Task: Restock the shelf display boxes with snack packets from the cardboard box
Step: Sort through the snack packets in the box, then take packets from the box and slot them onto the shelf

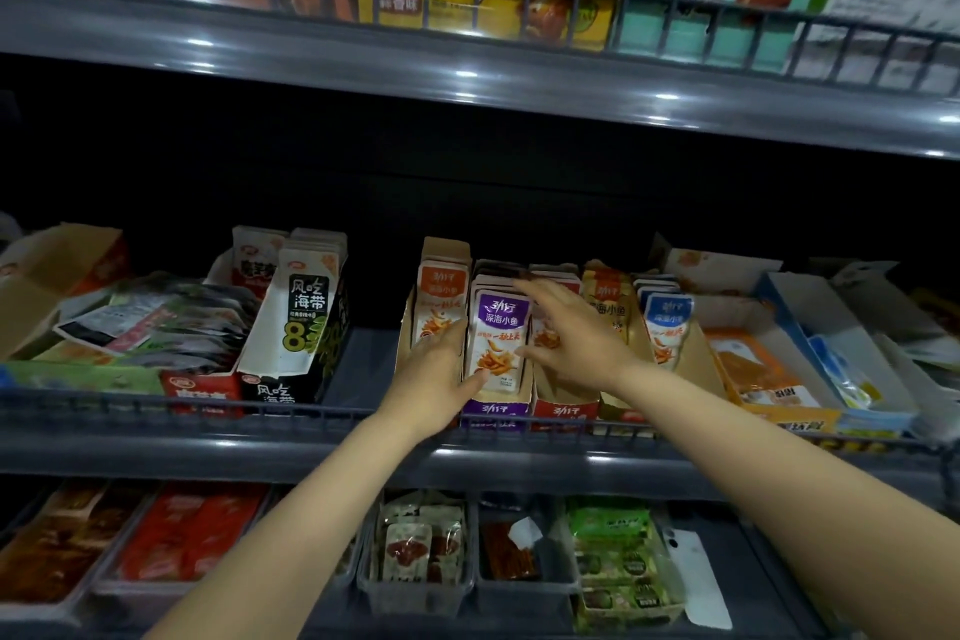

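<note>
Going from the left: the orange display box (435, 286) is jammed right up against the purple display box (496, 415), so there's no slack on that side. My left hand (434, 372) sits in that seam, fingers together and running up the left edge of the front purple packet (497, 335), thumb lying over its bottom corner. I honestly can't tell from this angle if those fingers wrap behind the packet or just press on its side.

The purple packets stand upright, long axis vertical, faces toward me, in a row running back into the shelf. They're dead between my two hands, with the left one lower and nearer the front.

My right hand (574, 327) is spread wide, fingers apart and straight. The fingertips reach over the tops of the packets further back and the thumb touches the front packet's right edge. It isn't gripping anything.

Right of that the red display box (563, 415) is touching too, so the row can't shift sideways. My guess is the only free directions are up, with loads of dark headroom, or back. The wire rail (332, 413) blocks the front low down.

The cardboard box isn't in view.
</note>
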{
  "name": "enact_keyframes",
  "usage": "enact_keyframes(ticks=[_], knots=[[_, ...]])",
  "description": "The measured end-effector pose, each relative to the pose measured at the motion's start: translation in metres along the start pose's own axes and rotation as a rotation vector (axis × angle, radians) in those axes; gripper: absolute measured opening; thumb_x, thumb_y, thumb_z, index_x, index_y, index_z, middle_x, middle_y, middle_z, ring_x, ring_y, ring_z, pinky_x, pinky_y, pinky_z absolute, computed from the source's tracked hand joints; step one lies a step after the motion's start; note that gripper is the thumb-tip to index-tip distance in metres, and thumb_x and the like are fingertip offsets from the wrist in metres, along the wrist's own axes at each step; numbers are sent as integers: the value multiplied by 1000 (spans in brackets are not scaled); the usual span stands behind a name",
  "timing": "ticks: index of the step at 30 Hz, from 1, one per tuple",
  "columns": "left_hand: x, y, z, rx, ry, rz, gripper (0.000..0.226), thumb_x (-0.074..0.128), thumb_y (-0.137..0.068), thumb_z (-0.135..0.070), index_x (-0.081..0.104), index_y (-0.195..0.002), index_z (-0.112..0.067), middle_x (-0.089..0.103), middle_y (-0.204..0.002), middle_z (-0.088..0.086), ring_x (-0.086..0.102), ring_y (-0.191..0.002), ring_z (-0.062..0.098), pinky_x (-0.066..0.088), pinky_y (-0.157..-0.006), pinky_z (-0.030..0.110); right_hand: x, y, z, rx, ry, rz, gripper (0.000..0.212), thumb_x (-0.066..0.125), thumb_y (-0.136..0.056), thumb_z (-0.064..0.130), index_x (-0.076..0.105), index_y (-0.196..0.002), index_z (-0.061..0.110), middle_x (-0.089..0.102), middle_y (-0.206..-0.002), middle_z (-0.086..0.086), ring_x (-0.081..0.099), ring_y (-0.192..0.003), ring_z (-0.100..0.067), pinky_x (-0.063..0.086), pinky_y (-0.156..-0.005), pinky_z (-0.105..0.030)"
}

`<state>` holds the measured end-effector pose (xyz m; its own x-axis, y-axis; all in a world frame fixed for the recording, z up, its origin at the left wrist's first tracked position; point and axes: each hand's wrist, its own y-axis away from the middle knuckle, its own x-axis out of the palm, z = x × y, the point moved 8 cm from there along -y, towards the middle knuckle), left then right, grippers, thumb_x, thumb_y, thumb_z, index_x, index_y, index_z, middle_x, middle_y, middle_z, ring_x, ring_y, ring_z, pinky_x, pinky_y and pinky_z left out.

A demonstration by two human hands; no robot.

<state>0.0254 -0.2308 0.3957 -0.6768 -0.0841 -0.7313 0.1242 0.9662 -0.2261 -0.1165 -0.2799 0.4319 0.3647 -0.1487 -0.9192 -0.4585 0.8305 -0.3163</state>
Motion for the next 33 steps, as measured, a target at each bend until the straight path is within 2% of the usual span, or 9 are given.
enact_keyframes(ticks=[4, 8, 13, 18, 25, 29, 33], knots=[[-10, 24, -14, 158, -211, -151, 68, 51, -93, -47, 25, -148, -19, 28, -154, -1, 21, -142, 14, 15, -113, 26, -13, 40, 5, -25, -59, 0, 74, 63, -87, 40, 20, -148, 35, 20, -156, 8, 17, -143, -10, 19, -117, -33], [6, 59, -17, 230, -276, -161, 67, 48, -91, -52, 28, -147, -22, 31, -152, -4, 22, -141, 13, 14, -111, 25, -3, 93, 6, -66, -81, 10, 74, 63, -86, 43, 25, -148, 28, 26, -155, 6, 21, -142, -9, 21, -117, -29], [58, 102, 8, 178, -306, -13, 68, 42, -92, -57, 25, -148, -23, 28, -153, -6, 22, -142, 13, 18, -116, 32, 47, 159, -5, -12, -149, 126, 74, 62, -85, 48, 25, -148, 32, 23, -154, 13, 19, -139, 0, 19, -113, -20], [121, 144, 52, 136, -359, 156, 67, 40, -93, -57, 24, -149, -23, 26, -154, -4, 20, -142, 14, 14, -116, 29, 120, 218, -25, 76, -142, 240, 73, 61, -86, 47, 25, -147, 29, 22, -155, 10, 22, -142, -9, 23, -115, -27], [197, 195, 128, -47, -393, 367, 68, 41, -93, -57, 25, -149, -22, 26, -154, -2, 23, -142, 18, 22, -114, 34, 228, 290, -55, 231, -184, 433, 74, 58, -88, 49, 22, -149, 25, 18, -157, 6, 21, -143, -16, 26, -115, -35], [235, 219, 169, -189, -436, 506, 69, 39, -93, -58, 22, -150, -21, 24, -156, 0, 23, -142, 20, 22, -113, 36, 287, 321, -69, 325, -247, 543, 75, 61, -88, 45, 24, -149, 21, 20, -156, 2, 23, -142, -17, 23, -114, -29], [270, 242, 201, -278, -471, 617, 67, 40, -94, -53, 24, -149, -19, 24, -156, 1, 25, -141, 22, 25, -112, 36, 337, 349, -80, 433, -310, 615, 76, 63, -87, 42, 26, -148, 15, 24, -155, -3, 26, -141, -22, 27, -114, -32]])
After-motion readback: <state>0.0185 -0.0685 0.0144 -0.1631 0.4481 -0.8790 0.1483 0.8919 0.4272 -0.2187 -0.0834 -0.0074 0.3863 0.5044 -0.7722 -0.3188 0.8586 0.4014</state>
